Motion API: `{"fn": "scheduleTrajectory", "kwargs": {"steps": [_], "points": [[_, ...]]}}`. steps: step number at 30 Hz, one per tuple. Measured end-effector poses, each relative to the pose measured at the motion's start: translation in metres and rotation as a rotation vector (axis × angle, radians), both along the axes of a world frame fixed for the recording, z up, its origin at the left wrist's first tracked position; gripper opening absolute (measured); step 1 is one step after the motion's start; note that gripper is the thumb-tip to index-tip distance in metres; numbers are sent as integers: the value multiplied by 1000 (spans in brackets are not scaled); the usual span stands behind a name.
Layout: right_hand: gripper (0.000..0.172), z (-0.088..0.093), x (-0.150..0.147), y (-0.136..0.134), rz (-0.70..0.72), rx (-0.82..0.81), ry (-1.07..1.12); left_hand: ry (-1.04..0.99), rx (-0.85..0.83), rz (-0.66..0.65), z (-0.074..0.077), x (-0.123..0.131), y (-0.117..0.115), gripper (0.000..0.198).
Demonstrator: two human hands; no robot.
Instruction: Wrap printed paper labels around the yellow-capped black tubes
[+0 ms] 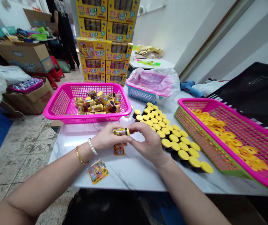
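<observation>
A small yellow canister with a printed wrap and a dark band near one end lies sideways in my left hand, whose fingers close round it above the table. My right hand is curled at the banded end, thumb and fingertips pinching there; exactly what the fingertips cover is hidden. Under my left hand a printed yellow label shows in part. Nearer the table's front edge lies a small pile of printed labels. Right of my right hand stand rows of black cylinders with yellow tops.
A pink basket behind my hands holds several wrapped canisters. At right, another pink basket contains yellow rings. A plastic-lined blue basket and stacked yellow boxes stand behind. A person stands far left.
</observation>
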State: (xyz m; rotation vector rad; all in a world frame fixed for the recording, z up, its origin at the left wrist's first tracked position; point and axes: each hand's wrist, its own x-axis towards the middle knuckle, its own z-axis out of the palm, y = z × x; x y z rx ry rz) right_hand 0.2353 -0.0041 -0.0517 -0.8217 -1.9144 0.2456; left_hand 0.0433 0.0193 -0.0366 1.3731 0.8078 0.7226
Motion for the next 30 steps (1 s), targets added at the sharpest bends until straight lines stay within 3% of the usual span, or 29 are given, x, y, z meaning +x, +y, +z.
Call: {"fn": "scheduleTrajectory", "kwargs": {"steps": [4,12,18,25,27,30], "points": [[24,-1,1,5,-32,-21,34,13,-63,79,-1,-5,7,54],[24,5,3,1,-15,-45,-7,-27,-74,101,6,-13,13,38],[24,-1,4,2,-69,7,-18,-26,-164,66,-1,-7,11,39],[25,-9,3,3,-9,-126,114,-49,-66,97,2,-7,8,36],[23,-8,0,1,-14,-229,195,-57,-47,107,3,-7,6,33],[26,-8,-4,2,25,-598,432,-70,26,152,3,-3,1,30]]}}
